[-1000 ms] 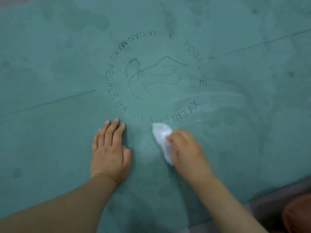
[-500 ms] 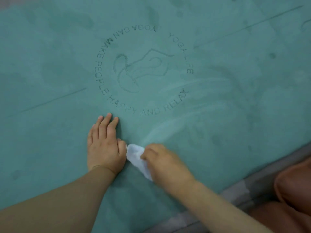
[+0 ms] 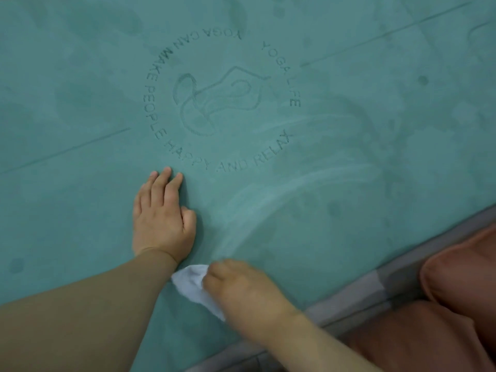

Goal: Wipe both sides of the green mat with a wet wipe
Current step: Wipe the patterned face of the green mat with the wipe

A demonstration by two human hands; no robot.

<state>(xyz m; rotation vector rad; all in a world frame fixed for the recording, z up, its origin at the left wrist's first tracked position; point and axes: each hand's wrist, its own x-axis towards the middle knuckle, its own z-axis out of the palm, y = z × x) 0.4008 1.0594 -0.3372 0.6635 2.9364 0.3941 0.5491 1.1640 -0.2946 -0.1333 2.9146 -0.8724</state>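
Green mat [image 3: 80, 76] covers the floor. Below its round logo [image 3: 222, 103], the left hand [image 3: 163, 218] lies flat and spread — likely to stop sliding. Just below that, the right hand [image 3: 247, 291] pinches the wet wipe [image 3: 190, 285] — rubbing near the edge.

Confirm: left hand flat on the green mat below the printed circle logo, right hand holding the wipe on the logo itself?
Not quite. In the head view the right hand holds the wet wipe near the green mat edge, well below the circle logo, beside the left wrist. The left hand lies flat below the logo, as stated.
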